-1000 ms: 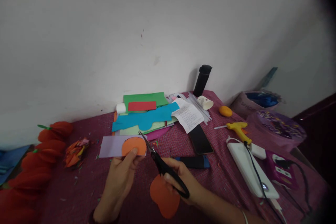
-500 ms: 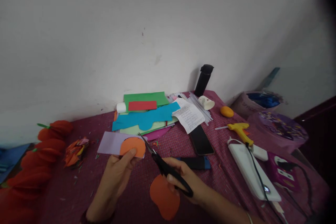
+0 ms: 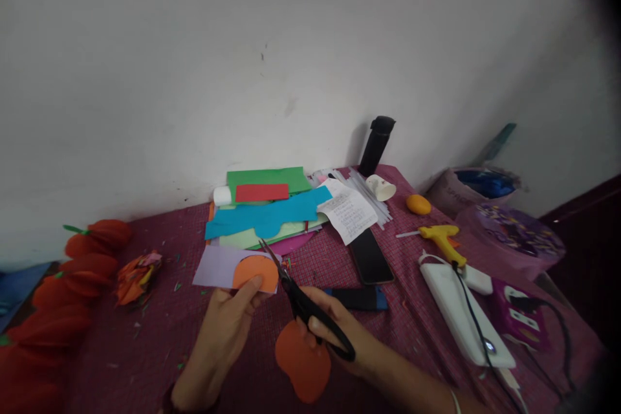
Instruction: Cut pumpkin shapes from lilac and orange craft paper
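My left hand (image 3: 231, 317) pinches an orange rounded paper cutout (image 3: 252, 268) flat against a sheet of lilac paper (image 3: 216, 265), thumb on top. Black-handled scissors (image 3: 310, 310) are in my right hand (image 3: 337, 323), fingers through the handle loops. The blades point up and to the left, close to the right edge of the cutout and the lilac sheet; whether they touch the paper I cannot tell. Below the scissors, a larger orange paper shape (image 3: 303, 362) lies on the table, partly behind my right fingers.
Blue paper (image 3: 266, 217), red paper (image 3: 262, 192) and green paper (image 3: 266, 176) are stacked by the wall. A phone (image 3: 371, 259), glue gun (image 3: 441, 239), white power bank (image 3: 460, 310) and black bottle (image 3: 377, 145) are right. Red paper pumpkins (image 3: 92, 272) line the left.
My left hand has moved slightly right with the cutout and lilac sheet, nearer the scissors. The scissor blades have shifted a little right and up.
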The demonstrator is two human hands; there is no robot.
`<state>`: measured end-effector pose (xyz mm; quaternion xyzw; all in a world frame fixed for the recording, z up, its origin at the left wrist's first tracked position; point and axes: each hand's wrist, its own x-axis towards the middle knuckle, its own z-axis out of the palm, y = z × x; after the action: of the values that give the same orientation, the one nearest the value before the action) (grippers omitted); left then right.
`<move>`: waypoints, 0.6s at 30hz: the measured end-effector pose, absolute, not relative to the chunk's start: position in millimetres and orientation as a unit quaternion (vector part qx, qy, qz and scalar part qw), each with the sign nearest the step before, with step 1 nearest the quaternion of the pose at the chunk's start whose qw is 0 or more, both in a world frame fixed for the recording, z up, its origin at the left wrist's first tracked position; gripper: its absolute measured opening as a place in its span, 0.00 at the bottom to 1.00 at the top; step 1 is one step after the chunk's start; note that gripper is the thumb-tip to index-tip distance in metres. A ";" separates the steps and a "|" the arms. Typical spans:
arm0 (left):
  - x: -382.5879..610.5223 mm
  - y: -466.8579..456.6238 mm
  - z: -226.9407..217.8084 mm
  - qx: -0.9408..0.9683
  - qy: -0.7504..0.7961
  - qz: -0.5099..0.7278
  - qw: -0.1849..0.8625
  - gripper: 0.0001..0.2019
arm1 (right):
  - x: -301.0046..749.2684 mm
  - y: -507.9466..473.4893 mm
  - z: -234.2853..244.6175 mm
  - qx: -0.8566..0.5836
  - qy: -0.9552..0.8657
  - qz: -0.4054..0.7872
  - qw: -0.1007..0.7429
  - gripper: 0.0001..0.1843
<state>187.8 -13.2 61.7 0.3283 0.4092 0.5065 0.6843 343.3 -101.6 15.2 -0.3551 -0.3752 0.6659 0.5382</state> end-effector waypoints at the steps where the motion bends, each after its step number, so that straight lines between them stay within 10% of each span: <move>1: 188.1 -13.5 61.4 0.331 0.408 0.506 0.684 0.21 | 343.0 -101.7 15.5 -0.356 -0.372 0.667 0.538 0.35; 18: 185.7 -12.2 56.2 0.278 0.396 0.512 0.710 0.13 | 340.7 -104.5 18.0 -0.337 -0.364 0.672 0.549 0.28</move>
<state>185.7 -12.2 56.2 0.2784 0.3958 0.5118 0.7099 340.7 -104.5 18.0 -0.3373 -0.3645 0.6721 0.5493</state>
